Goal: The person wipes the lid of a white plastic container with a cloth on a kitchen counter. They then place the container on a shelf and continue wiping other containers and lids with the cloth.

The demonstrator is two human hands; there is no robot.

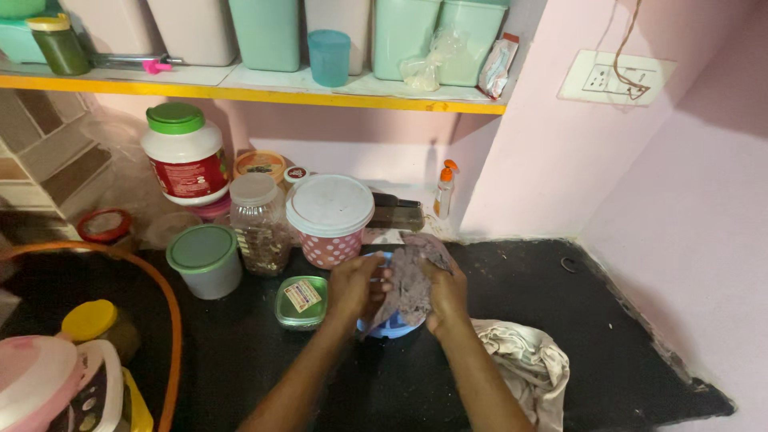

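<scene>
Wiping step in hand: left hand grips blue container, right hand presses grey cloth over it; next, probably turn container.

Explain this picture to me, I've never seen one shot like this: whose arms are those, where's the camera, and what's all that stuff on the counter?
There is no machine here. The camera sits on a person's head and looks down, so the two bare arms coming up from the bottom edge are that person's own. The single picture is this head view.

The left hand and the right hand both grip a greyish-purple cloth wrapped around a blue container, which stands on a black counter.

To the right lies a crumpled whitish cloth. To the left sit a small green lidded tin, a pink polka-dot tub with a white lid, a clear jar, a white tub with a green lid and a big white jar with a green cap. Above runs a shelf with pale bins.
</scene>
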